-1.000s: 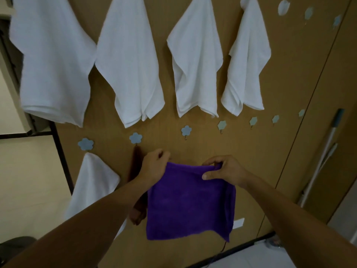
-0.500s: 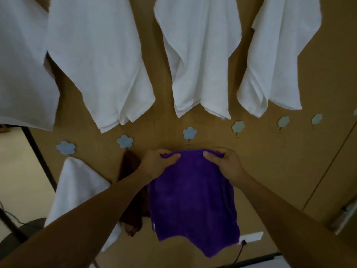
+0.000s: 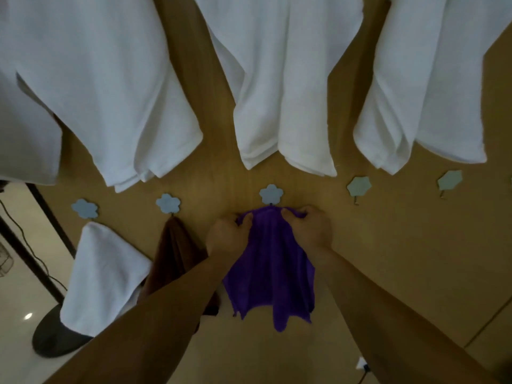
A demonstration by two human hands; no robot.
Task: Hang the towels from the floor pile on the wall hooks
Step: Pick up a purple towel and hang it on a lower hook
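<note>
The wooden wall (image 3: 401, 259) fills your view, with big white towels (image 3: 285, 87) hanging across its top row. Lower down, the purple towel (image 3: 271, 273) drapes against the wall between your forearms. To its left hang a smaller white towel (image 3: 102, 275) and a brown towel (image 3: 174, 250). Your left hand (image 3: 225, 236) and right hand (image 3: 311, 225) each keep a grip pinched on the purple towel's bunched top edge, just under a blue flower hook (image 3: 271, 194); whether it is hooked, you cannot tell.
</note>
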